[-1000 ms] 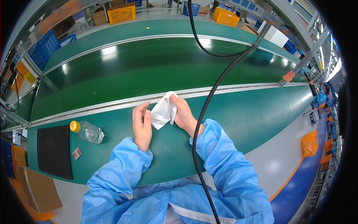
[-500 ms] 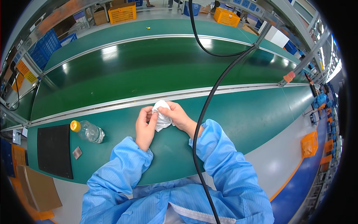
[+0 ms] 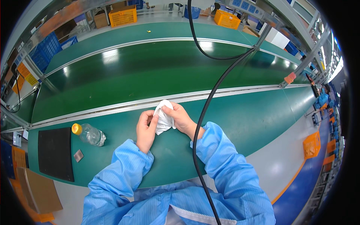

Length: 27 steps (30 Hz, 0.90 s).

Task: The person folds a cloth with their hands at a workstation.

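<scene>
Between my two hands a crumpled white cloth (image 3: 164,122) is held up over the green bench top (image 3: 247,120). My left hand (image 3: 146,129) pinches its left edge with thumb and fingers. On the other side my right hand (image 3: 182,118) grips the cloth, its thumb lying across the upper part. Whether anything is wrapped inside cannot be seen. To the left lies a clear plastic bottle (image 3: 92,135) with a yellow cap, on its side. A small grey square piece (image 3: 78,155) rests near it, beside a flat black mat (image 3: 55,153).
A black cable (image 3: 208,107) hangs across the view, passing in front of my right forearm. Beyond the metal rail runs a green conveyor belt (image 3: 131,75). A metal post (image 3: 264,35) stands at the back right. Orange crates (image 3: 123,16) and a cardboard box (image 3: 40,189) stand around the bench.
The cloth's top fold has shifted a little between my fingers, and more of its upper part shows. Both hands keep hold of it in nearly the same place.
</scene>
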Each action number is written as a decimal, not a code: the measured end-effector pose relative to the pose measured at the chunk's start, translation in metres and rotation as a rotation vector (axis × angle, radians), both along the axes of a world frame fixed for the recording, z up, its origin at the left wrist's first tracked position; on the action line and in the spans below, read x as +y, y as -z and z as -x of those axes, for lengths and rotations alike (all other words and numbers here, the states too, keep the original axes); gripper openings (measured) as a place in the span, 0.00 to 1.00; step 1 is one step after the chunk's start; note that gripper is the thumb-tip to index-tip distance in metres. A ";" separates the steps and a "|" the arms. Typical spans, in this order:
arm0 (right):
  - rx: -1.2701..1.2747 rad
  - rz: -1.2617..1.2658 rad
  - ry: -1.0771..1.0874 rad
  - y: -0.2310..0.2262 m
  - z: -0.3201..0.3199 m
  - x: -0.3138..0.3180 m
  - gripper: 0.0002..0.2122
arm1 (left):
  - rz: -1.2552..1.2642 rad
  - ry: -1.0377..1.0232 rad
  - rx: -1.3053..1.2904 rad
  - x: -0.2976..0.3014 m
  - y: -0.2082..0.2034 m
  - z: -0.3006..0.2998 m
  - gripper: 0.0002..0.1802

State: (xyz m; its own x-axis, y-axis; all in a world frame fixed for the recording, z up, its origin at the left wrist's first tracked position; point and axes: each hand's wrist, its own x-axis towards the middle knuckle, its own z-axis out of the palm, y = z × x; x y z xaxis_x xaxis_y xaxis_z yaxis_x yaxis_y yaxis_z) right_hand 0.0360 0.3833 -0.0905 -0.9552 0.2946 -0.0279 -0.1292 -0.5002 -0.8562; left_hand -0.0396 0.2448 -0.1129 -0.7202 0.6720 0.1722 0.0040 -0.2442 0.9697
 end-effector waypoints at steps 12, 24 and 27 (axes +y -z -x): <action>0.007 0.014 0.021 0.001 0.001 0.000 0.15 | -0.023 0.007 -0.078 -0.001 -0.011 -0.006 0.07; -0.004 0.080 0.026 -0.002 0.001 0.002 0.13 | 0.015 0.029 -0.066 -0.004 -0.016 -0.007 0.06; 0.001 0.129 0.042 -0.002 0.001 0.002 0.12 | 0.006 0.030 -0.083 -0.003 -0.015 -0.007 0.06</action>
